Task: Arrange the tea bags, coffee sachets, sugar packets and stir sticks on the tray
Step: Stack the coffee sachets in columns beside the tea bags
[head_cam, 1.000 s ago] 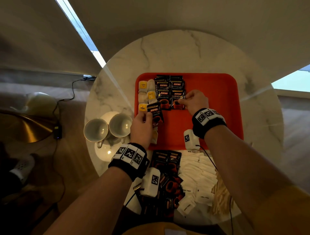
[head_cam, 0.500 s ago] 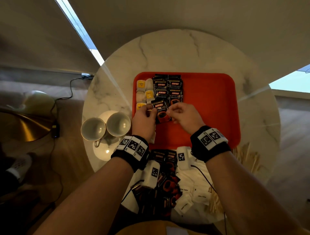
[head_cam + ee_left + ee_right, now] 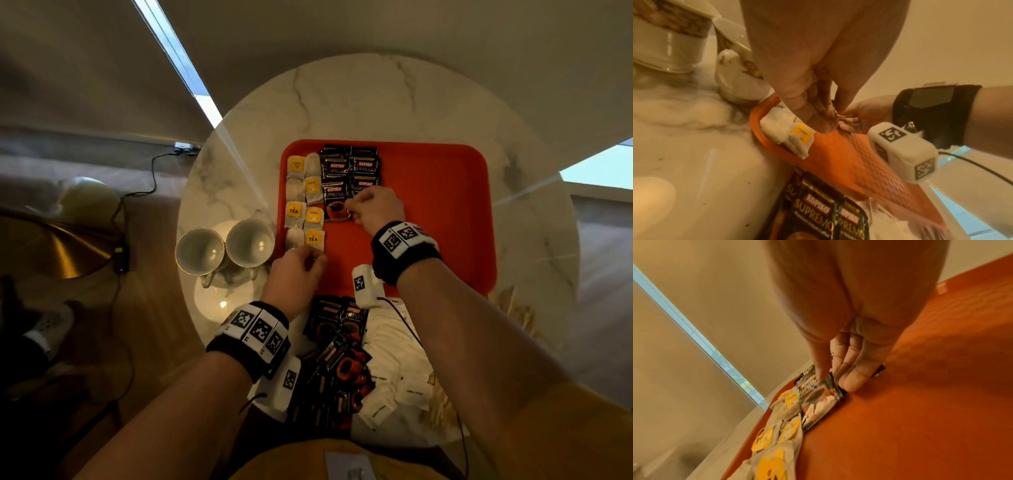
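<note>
On the red tray (image 3: 428,205), two columns of tea bags (image 3: 305,198) with yellow tags lie along the left side, and black coffee sachets (image 3: 349,168) lie in two columns beside them. My right hand (image 3: 352,209) pinches the right edge of the nearest coffee sachet (image 3: 335,205), which lies flat on the tray. In the right wrist view the thumb presses on that sachet (image 3: 818,400) and the fingers (image 3: 849,382) curl at its edge. My left hand (image 3: 315,257) hovers loosely curled and empty over the tray's front left corner, just above the nearest tea bags (image 3: 789,134).
Loose coffee sachets (image 3: 339,346), white sugar packets (image 3: 394,342) and wooden stir sticks (image 3: 442,404) lie piled on the round marble table in front of the tray. Two white cups (image 3: 200,251) stand on a saucer left of the tray. The tray's right half is bare.
My left hand let go of the coffee sachet and drew back to the tray's front left corner. My right hand carried the sachet up into the left coffee column and laid it flat.
</note>
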A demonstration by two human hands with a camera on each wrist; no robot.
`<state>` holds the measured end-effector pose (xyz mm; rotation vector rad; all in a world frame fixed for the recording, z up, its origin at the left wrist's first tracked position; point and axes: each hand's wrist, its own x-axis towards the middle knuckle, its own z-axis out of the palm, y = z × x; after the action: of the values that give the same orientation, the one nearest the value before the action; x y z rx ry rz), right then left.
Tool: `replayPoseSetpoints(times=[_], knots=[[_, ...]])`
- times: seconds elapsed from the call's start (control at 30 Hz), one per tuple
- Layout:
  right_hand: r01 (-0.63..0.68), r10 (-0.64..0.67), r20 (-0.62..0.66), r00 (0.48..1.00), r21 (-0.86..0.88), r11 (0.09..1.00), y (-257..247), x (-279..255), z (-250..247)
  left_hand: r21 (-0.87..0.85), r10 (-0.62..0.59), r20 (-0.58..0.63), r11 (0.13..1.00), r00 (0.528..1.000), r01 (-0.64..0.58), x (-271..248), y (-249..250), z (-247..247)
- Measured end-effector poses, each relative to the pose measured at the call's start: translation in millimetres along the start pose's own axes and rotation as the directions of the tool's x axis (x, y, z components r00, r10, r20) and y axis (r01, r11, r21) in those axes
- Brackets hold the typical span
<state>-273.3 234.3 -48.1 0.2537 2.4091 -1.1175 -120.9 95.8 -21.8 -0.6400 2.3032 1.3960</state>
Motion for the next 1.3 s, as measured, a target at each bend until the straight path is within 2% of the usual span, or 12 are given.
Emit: replayPoseSetpoints(times=[0.17, 0.3, 0.43, 0.5, 0.6, 0.73, 0.9, 1.13, 1.3], knots=[[0.006, -0.009, -0.047, 0.999, -0.071, 0.997, 2.7, -23.4, -13.0, 0.305, -0.005, 0.08, 0.952, 0.997, -0.019, -14.4, -8.5, -0.9], [0.006, 0.007, 0.134, 0.991, -0.095, 0.995, 21.7, -77.1, -16.7, 0.515, -0.019, 0.11, 0.856, 0.994, -0.04, -25.0, -16.7, 4.1], [0.081, 0.012, 0.27, 0.963, -0.333, 0.94, 52.1, -126.9, -11.9, 0.647, 0.007, 0.094, 0.759, 0.996, -0.066, -33.6, -27.5, 17.5], [0.155, -0.028, 0.267, 0.963, -0.47, 0.869, 63.9, -140.9, -12.0, 0.661, -0.038, 0.109, 0.749, 0.993, -0.044, -38.7, -30.3, 24.3], [0.277, -0.138, 0.263, 0.955, -0.626, 0.729, 73.1, -153.7, -7.0, 0.618, -0.055, 0.068, 0.786, 0.996, 0.001, -43.6, -35.2, 31.6], [0.398, -0.251, 0.311, 0.917, -0.665, 0.632, 80.9, -163.9, 7.6, 0.539, -0.071, 0.039, 0.841, 0.997, 0.039, -46.4, -41.2, 37.5], [0.45, -0.301, 0.336, 0.892, -0.707, 0.545, 87.5, -167.9, 17.4, 0.474, -0.112, 0.032, 0.876, 0.993, 0.083, -46.6, -44.5, 40.9], [0.405, -0.22, 0.358, 0.907, -0.603, 0.687, 80.8, -159.8, 4.4, 0.399, -0.131, 0.093, 0.913, 0.987, 0.084, -44.7, -46.3, 35.3], [0.25, -0.124, 0.322, 0.939, -0.388, 0.887, 72.5, -151.6, -10.4, 0.302, -0.105, 0.157, 0.952, 0.982, 0.054, -44.8, -42.6, 16.8]])
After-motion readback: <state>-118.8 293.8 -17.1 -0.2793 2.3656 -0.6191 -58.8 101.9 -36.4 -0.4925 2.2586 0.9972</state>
